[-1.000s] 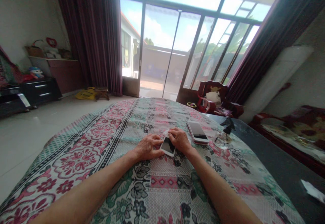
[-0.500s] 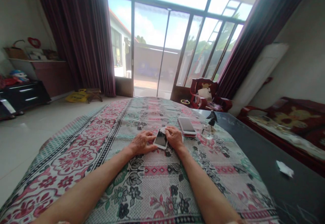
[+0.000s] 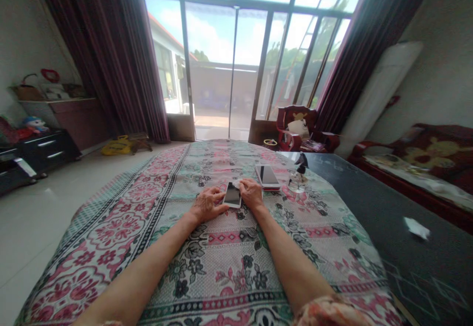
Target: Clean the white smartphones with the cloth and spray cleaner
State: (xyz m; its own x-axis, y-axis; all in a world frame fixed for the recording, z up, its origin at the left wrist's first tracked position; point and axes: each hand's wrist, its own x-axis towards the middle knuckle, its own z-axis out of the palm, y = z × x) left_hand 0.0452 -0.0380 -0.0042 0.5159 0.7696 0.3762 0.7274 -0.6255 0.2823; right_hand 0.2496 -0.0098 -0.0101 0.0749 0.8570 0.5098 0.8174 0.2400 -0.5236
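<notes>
A white-framed phone (image 3: 232,195) with a dark screen lies on the patterned tablecloth (image 3: 229,272), between my hands. My left hand (image 3: 209,204) steadies its left side, thumb at the lower edge and fingers along the side. My right hand (image 3: 252,193) is closed at the upper right corner, fingers bent over the screen. A small white piece (image 3: 235,184), like a tissue or wipe, shows at its fingertips; its exact kind is unclear. Just beyond the right hand lies a second, larger phone-like device (image 3: 268,176), dark-screened with a pale frame and a reddish lower edge.
A clear round object with a dark figure (image 3: 301,163) stands right of the devices. A dark table (image 3: 399,262) adjoins on the right, with a crumpled white paper (image 3: 417,228) on it. A carved red chair (image 3: 295,124) stands by the glass doors.
The camera view has shifted and turned slightly. Both hands keep nearly the same place on the phone, with the white piece still at the right fingertips.
</notes>
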